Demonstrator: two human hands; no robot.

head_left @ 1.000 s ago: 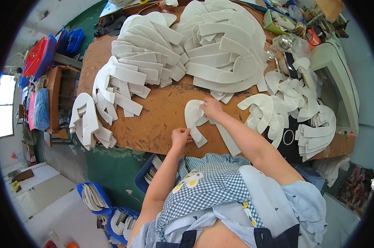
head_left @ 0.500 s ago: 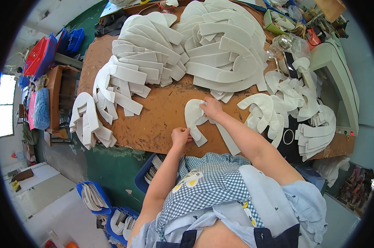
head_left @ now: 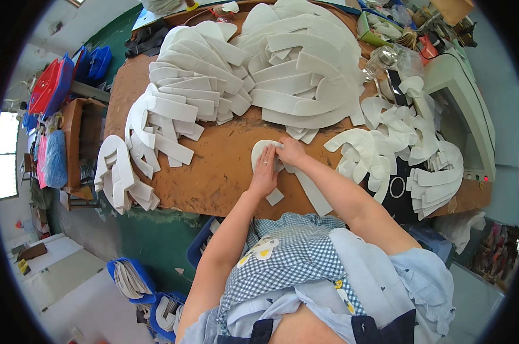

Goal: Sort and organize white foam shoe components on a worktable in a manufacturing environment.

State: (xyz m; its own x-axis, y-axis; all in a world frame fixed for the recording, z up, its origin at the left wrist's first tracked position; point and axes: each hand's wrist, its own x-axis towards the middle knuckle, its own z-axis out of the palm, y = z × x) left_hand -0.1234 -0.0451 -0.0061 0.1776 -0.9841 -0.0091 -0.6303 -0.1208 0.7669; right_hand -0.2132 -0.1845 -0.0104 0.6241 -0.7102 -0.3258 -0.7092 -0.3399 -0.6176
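Note:
In front of me on the brown table (head_left: 213, 172) lies a curved white padded piece (head_left: 259, 150), horseshoe-like, its end showing below my left wrist. My left hand (head_left: 263, 173) rests flat on its left side, fingers stretched and close together. My right hand (head_left: 291, 151) is closed on the piece near its upper right edge; the fingertips are partly hidden. Both hands almost touch there. Beneath my right forearm a straight white strip (head_left: 312, 192) reaches toward the table's front edge; whether it belongs to the same piece is hidden.
Large heaps of white curved pieces (head_left: 305, 74) cover the back. Smaller stacks stand at the left (head_left: 115, 172) and right (head_left: 437, 178). A boxy pale machine (head_left: 457, 97) is at the right. Blue bins (head_left: 134, 278) with white pieces sit below the table.
My left hand has moved up and right from the piece's lower left edge and now lies flat across it. My right hand stays at the upper edge. The whole view has shifted slightly.

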